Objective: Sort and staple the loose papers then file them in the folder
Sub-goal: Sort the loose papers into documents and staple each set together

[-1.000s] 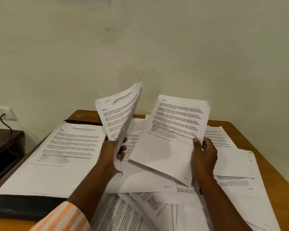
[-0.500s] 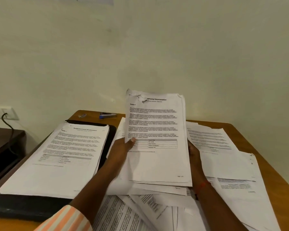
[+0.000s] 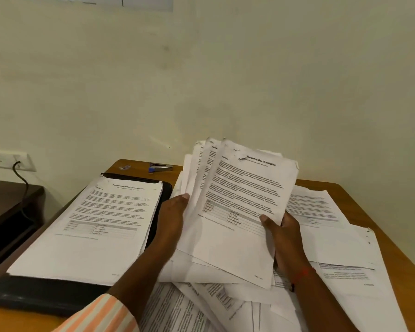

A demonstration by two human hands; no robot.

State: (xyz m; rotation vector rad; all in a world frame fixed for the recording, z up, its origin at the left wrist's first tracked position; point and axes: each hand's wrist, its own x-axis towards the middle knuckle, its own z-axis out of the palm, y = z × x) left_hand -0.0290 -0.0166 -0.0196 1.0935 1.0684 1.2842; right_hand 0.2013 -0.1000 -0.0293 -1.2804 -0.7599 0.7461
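Tilted rightward and fanned out since a moment ago, the held sheaf (image 3: 244,200) now has the right thumb on its front. At left, a paper stack (image 3: 101,224) lies on the black folder (image 3: 164,188), with the stapler (image 3: 161,167) on the far side of it. The left hand (image 3: 171,219) pinches the sheaf's left edge, thumb in front and fingers hidden behind. The right hand (image 3: 283,233) grips its right edge, above loose papers (image 3: 333,248) strewn over the table (image 3: 407,238).

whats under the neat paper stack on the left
A black folder lies under the paper stack; only its front, right and far edges show. The rest of it is covered.
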